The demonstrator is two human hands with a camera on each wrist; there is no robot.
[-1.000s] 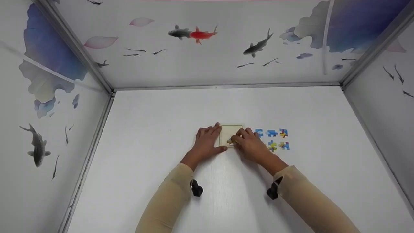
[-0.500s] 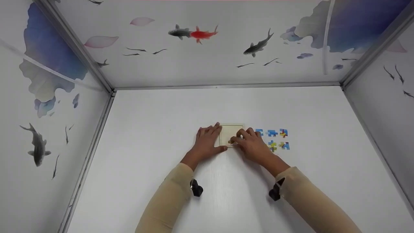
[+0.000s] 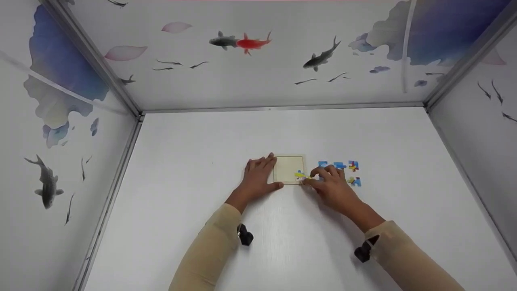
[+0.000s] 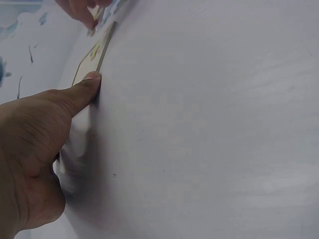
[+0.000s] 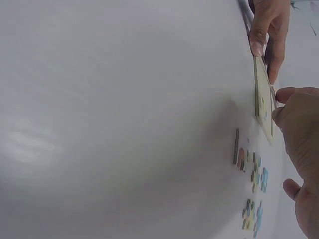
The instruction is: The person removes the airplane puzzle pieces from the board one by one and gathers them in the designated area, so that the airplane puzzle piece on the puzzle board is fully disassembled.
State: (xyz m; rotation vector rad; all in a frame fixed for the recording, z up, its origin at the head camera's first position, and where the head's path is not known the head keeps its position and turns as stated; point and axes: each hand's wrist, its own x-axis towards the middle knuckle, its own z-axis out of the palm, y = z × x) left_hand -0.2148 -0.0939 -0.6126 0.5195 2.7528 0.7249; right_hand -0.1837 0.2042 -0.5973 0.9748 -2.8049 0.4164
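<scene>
My left hand (image 3: 258,178) lies at the left side of a square wooden puzzle tray (image 3: 287,163). Its thumb rests at the tray's front edge, and its fingers reach along the left rim. A yellow and blue jigsaw piece (image 3: 299,175) is at the tray's front right corner. My right hand (image 3: 333,188) is at that corner, pinching the piece's right end between thumb and forefinger. The right wrist view shows the right thumb and forefinger close together at the tray edge.
Several loose jigsaw pieces lie in rows right of the tray, among them a blue and red piece (image 3: 353,165) and another at the front right (image 3: 355,181). My right hand covers some of them. Printed panels stand around the white table (image 3: 181,182).
My right hand has moved right, from the tray's front middle to its right corner. The jigsaw piece has shifted right and shows more of itself. My left hand has stayed put.
</scene>
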